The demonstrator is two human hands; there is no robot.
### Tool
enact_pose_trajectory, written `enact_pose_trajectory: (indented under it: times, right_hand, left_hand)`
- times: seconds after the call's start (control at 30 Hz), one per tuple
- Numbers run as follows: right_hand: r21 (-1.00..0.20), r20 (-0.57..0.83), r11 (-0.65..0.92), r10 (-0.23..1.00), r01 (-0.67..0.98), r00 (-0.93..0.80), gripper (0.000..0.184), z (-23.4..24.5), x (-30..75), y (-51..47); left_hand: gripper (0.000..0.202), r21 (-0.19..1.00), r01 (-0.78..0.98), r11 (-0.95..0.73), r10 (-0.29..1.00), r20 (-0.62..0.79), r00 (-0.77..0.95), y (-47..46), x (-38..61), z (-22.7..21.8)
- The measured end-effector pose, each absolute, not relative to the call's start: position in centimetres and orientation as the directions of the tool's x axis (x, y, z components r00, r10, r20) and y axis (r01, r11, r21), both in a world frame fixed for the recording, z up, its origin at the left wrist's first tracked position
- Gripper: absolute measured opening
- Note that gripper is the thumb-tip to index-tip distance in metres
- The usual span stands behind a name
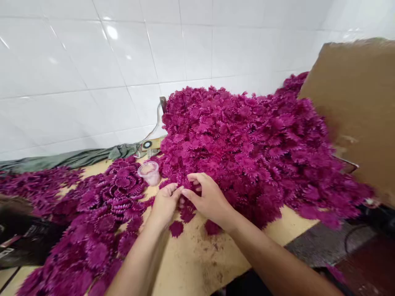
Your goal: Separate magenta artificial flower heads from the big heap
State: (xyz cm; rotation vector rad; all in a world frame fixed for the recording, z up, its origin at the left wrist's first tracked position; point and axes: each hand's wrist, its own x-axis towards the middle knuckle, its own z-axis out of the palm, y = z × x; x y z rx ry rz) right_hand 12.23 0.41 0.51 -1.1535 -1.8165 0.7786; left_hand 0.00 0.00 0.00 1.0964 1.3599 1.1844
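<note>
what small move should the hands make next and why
Perhaps tilt the left hand and right hand slightly toward the viewer: their fingertips meet in front of the big magenta flower pile, and anything pinched there is hard to tell from the petals behind.

Bright light — white glare spots on the tiled wall point(185, 49) — soft, stretched edges

Lettering seen only on the black bag point(31, 244), left edge. Large pale characters point(6, 252) — tilted, cut off by the frame; the end looks like "CU" or "GU", cannot tell which. Smaller marks point(34, 228) higher on its dark side — too blurred to read.
</note>
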Motion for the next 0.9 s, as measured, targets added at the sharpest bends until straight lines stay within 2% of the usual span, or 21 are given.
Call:
enact_pose_trajectory:
  times: [0.17, 0.3, 0.37, 0.53, 0.67, 0.73, 0.8, 0.87, 0.9]
  right_hand:
    - [-0.859, 0.307, 0.374, 0.923, 0.349, -0.233, 0.023, 0.5, 11.8, 0.7]
    - [-0.937, 0.229, 0.291, 0.93, 0.195, -0.289, 0.013, 0.5, 11.4, 0.8]
    - [-0.945, 0.243, 0.291, 0.931, 0.151, -0.273, 0.007, 0.5, 11.2, 0.9]
    - [-0.87, 0.422, 0.407, 0.906, 0.277, -0.006, 0.012, 1.2, 12.8, 3.1]
    - [-0.834, 0.498, 0.352, 0.811, 0.425, 0.307, 0.014, 2.3, 16.5, 6.5]
    - [-0.75, 0.569, 0.344, 0.771, 0.566, 0.285, 0.02, 2.7, 17.5, 6.9]
    - [-0.652, 0.631, 0.399, 0.757, 0.645, 0.17, 0.025, 2.8, 17.1, 5.9]
    - [-0.616, 0.628, 0.488, 0.778, 0.618, 0.013, 0.021, 2.7, 15.7, 4.0]
    - [-0.64, 0.587, 0.521, 0.806, 0.564, -0.078, 0.016, 2.5, 14.7, 3.0]
  left_hand:
    - [0.046, 0.996, 0.08, 0.026, 0.986, -0.013, -0.164, -0.3, -0.4, 0.5]
    - [0.048, 1.0, 0.025, -0.014, 0.986, 0.018, -0.168, -0.4, -0.1, 0.3]
    - [0.047, 1.0, 0.007, -0.03, 0.991, 0.03, -0.132, -0.5, 0.0, 0.3]
    - [0.033, 0.991, 0.034, -0.127, 0.986, 0.13, -0.101, -1.0, -0.2, 0.4]
    - [0.028, 0.99, -0.037, -0.137, 0.978, 0.129, -0.161, -1.0, -1.1, -0.2]
    - [0.029, 0.991, -0.046, -0.128, 0.972, 0.116, -0.202, -0.8, -1.4, -0.7]
    - [0.032, 0.99, -0.033, -0.136, 0.969, 0.126, -0.211, -0.4, -1.3, -1.1]
    - [0.037, 0.992, -0.014, -0.128, 0.973, 0.122, -0.194, -0.1, -1.0, -1.3]
    - [0.039, 0.994, -0.01, -0.109, 0.976, 0.106, -0.191, 0.0, -0.8, -1.4]
